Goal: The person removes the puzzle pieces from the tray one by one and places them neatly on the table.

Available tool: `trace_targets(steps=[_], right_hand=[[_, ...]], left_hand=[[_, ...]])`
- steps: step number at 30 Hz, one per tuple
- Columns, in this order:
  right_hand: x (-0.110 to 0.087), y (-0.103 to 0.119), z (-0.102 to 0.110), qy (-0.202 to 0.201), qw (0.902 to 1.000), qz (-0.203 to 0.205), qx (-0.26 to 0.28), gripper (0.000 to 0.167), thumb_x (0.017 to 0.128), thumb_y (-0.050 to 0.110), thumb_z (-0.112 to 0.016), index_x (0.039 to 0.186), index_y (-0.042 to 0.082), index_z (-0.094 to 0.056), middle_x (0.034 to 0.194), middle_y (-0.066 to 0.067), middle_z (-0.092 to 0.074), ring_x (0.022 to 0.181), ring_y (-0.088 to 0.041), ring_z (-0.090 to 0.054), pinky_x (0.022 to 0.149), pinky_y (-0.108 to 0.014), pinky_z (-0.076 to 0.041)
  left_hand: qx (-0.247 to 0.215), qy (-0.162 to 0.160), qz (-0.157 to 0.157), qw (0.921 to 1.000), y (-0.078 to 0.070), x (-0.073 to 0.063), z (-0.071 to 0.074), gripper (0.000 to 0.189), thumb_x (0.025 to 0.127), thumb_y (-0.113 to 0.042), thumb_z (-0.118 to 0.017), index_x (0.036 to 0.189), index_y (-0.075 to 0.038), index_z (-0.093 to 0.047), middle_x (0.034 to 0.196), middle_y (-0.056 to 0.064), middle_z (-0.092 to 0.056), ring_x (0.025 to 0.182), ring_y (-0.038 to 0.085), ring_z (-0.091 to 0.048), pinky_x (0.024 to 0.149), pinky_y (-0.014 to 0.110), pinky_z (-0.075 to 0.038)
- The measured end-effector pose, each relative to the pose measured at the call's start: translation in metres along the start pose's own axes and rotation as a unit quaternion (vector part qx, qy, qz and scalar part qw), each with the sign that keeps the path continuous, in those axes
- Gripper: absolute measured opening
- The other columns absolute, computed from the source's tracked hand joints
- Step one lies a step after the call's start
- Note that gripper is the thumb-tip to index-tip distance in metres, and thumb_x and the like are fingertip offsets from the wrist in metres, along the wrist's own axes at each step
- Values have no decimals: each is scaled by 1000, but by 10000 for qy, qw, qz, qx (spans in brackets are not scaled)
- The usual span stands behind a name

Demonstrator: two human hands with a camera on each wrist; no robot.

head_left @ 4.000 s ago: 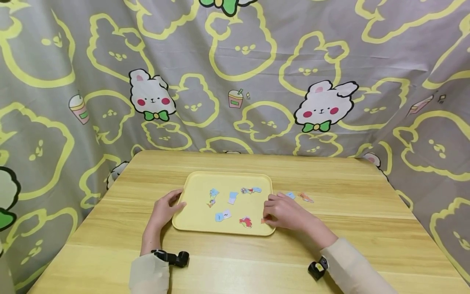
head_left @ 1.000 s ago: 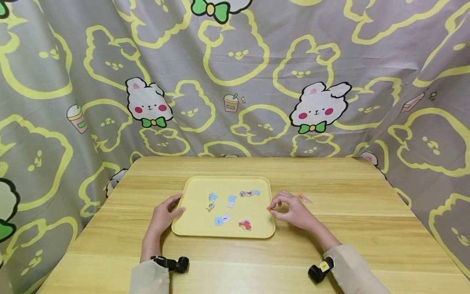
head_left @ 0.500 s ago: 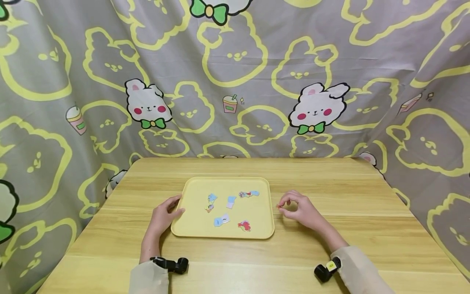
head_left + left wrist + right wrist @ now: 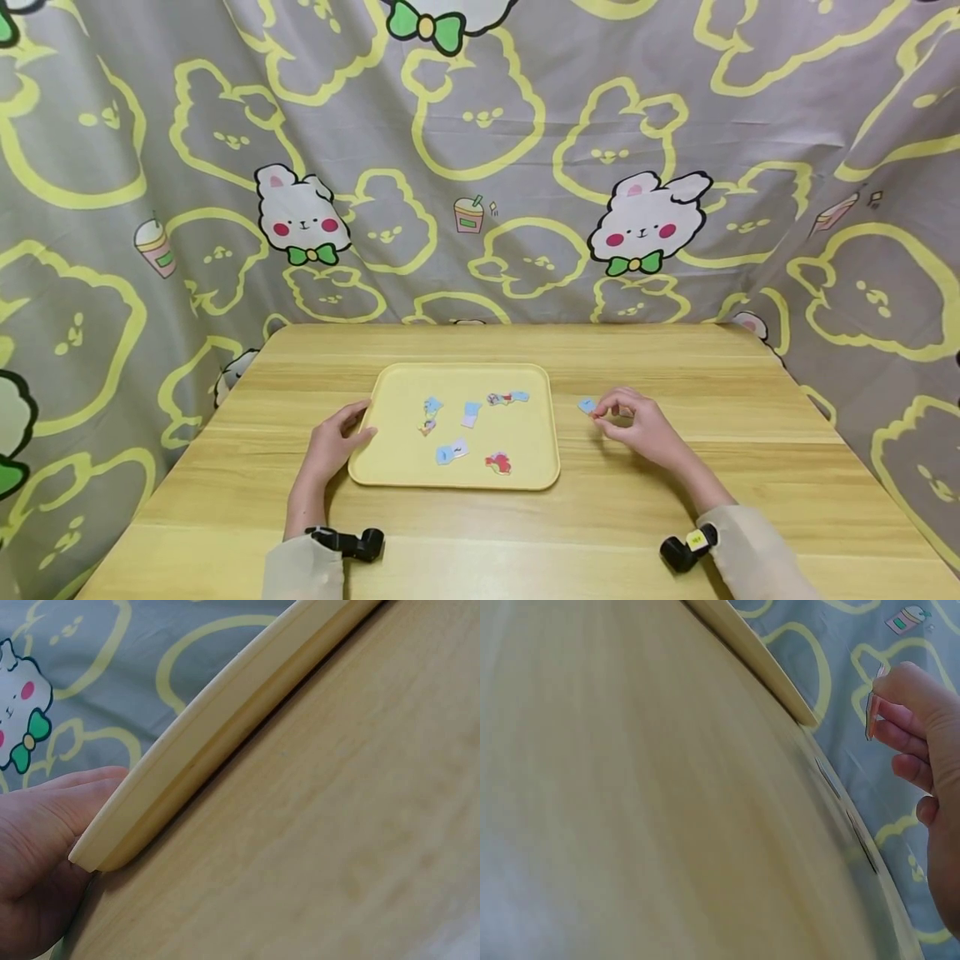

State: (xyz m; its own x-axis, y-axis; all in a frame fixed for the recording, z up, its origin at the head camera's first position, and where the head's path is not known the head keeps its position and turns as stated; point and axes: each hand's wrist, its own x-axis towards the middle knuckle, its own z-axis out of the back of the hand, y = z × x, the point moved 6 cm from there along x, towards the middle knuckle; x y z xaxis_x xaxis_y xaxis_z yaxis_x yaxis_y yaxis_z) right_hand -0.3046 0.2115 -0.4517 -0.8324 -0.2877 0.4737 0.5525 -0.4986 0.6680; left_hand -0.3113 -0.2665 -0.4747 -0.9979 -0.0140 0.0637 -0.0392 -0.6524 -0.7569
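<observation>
My left hand (image 4: 335,442) holds the yellow tray (image 4: 390,467) by its left edge, thumb over the rim. In the left wrist view, the fingers (image 4: 45,817) overlap the tray's corner. Between thumb and fingertips, my right hand (image 4: 633,425) pinches a small flat orange cut-out piece (image 4: 871,716), held upright above the table right of the tray. A light-blue piece (image 4: 587,405) lies on the table just beyond those fingertips. On the tray are a red piece (image 4: 498,463), a blue-and-white pair (image 4: 452,452), a blue-and-lilac piece (image 4: 471,414) and other colourful pieces (image 4: 507,398).
The wooden table (image 4: 465,550) extends around the tray on all sides. Two thin pieces, one of them a dark-edged flat piece (image 4: 862,841), lie on the table in the right wrist view. A grey patterned curtain (image 4: 465,275) hangs behind the table and at both sides.
My right hand has lifted the orange piece from the tray's right edge and carried it rightward over the table. The light-blue piece shows again; another orange piece is now hidden. My left hand stays put.
</observation>
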Motion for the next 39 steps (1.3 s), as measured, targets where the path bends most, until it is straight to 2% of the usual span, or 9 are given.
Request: trace_targets(steps=[10,21,30,39], right_hand=[[-5,-14,20,-51,9996,-164,-231,15,83,3,-75,86,17,-69,93,2,-70,81,-5,-54,71,-20,-45],[-13,-28,39,-231,9963,-442,-701,16,83,11,-77,88,23,-68,90,8,-65,80,-2,-49,71,-19,-39],[-21,-41,53,-251,9933,-870,-712,7,86,15,-74,89,18,-69,94,-3,-69,80,-1,-50,71,-18,-39],[-27,-44,67,-381,9920,-918,-774,6,86,14,-75,89,15,-70,94,-3,-70,79,-2,-48,67,-19,-38]], left_hand=[[-74,-20,6,10000,-1,-1,0,53,91,-12,-69,141,-6,-52,141,23,-54,133,37,-52,111,47,-43],[-38,-33,-63,10000,0,0,0,52,91,-11,-69,140,-5,-53,141,23,-54,132,37,-52,109,47,-45],[-37,-11,-62,10000,0,0,0,53,91,-13,-69,141,-6,-52,140,24,-55,132,38,-52,110,49,-44],[-37,9,-64,10000,0,-1,0,53,92,-14,-68,141,-6,-52,142,23,-54,133,37,-51,110,48,-44]])
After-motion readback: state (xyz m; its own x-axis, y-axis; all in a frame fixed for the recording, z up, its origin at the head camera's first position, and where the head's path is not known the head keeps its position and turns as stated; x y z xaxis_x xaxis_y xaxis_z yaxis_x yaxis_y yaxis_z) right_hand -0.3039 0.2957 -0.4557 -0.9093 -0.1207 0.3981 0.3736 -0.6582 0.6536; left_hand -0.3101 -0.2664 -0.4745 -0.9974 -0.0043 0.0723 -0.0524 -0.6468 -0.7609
